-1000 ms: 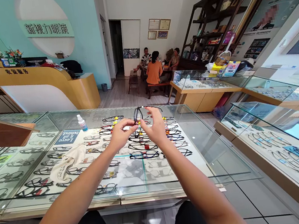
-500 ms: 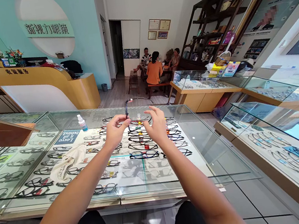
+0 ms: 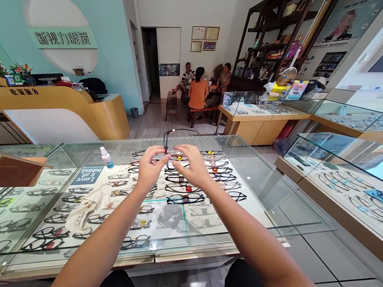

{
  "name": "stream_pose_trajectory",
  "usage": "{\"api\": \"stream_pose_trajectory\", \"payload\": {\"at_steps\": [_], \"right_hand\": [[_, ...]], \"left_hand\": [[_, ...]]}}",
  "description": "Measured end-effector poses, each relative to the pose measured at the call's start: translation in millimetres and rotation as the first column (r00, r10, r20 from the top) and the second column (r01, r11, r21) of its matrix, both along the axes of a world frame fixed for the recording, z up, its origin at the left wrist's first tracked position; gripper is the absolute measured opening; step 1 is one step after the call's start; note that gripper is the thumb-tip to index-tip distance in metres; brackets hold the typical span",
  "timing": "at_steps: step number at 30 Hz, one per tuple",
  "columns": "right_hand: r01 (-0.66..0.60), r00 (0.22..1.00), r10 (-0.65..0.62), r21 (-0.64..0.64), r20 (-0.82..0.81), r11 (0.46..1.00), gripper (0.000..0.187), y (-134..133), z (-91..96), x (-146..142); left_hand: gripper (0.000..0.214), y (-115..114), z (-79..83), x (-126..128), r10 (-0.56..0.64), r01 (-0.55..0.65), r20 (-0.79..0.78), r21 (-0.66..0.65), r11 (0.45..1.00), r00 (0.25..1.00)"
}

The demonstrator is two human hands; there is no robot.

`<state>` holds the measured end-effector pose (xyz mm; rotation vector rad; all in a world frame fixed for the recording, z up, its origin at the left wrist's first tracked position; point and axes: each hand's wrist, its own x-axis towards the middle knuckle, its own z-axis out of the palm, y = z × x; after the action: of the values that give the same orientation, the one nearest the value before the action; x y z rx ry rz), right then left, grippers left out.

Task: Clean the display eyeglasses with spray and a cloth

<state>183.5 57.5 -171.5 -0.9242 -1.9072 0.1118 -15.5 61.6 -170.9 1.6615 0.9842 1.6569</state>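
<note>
A dark-framed pair of eyeglasses (image 3: 166,142) is held upright above the glass counter, one temple arm reaching out to the right. My left hand (image 3: 150,168) is closed on it, thumb and fingers pinching the frame. Just right of the frame is my right hand (image 3: 193,165), its thumb and fingers apart; whether its fingertips touch the glasses I cannot tell. Beneath both hands, rows of eyeglasses (image 3: 185,198) lie in the glass display case (image 3: 259,191), partly hidden by my hands.
A small white spray bottle (image 3: 106,158) stands on the counter at left, near a pale cloth pouch (image 3: 88,209). A brown tilted panel (image 3: 10,170) juts in at far left. Further display cases (image 3: 353,215) line the right. Several people sit at the back, one in an orange top (image 3: 198,95).
My right hand has moved left, close to the eyeglasses and my left hand. The eyeglasses have shifted slightly right, still in my left hand.
</note>
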Motion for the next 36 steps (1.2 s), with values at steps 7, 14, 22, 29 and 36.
{"api": "stream_pose_trajectory", "payload": {"at_steps": [7,14,22,29,36], "right_hand": [[-0.141,0.989,0.14,-0.023,-0.057,0.99,0.042,-2,-8.4,-10],[-0.225,0.968,0.207,-0.132,-0.139,0.965,0.046,-3,-5.8,-11],[-0.181,0.976,0.167,-0.092,-0.138,0.979,0.04,-1,-5.4,-10],[-0.112,0.982,0.097,-0.087,-0.162,0.99,0.038,-1,-3.4,-5],[-0.065,0.978,0.047,-0.084,-0.201,0.994,0.035,-3,5.2,0]], "left_hand": [[0.035,-2,4.4,2,-0.076,0.076,-0.011,-0.002,0.997,0.997],[0.036,2,3.6,0,-0.13,0.13,0.0,0.011,0.991,0.992],[0.041,-3,15.1,-7,-0.145,0.144,-0.089,-0.008,0.989,0.986],[0.01,29,23.0,-60,0.551,-0.541,-0.008,0.171,0.823,0.835],[0.051,63,1.0,-117,0.862,-0.871,-0.132,-0.123,0.476,0.49]]}}
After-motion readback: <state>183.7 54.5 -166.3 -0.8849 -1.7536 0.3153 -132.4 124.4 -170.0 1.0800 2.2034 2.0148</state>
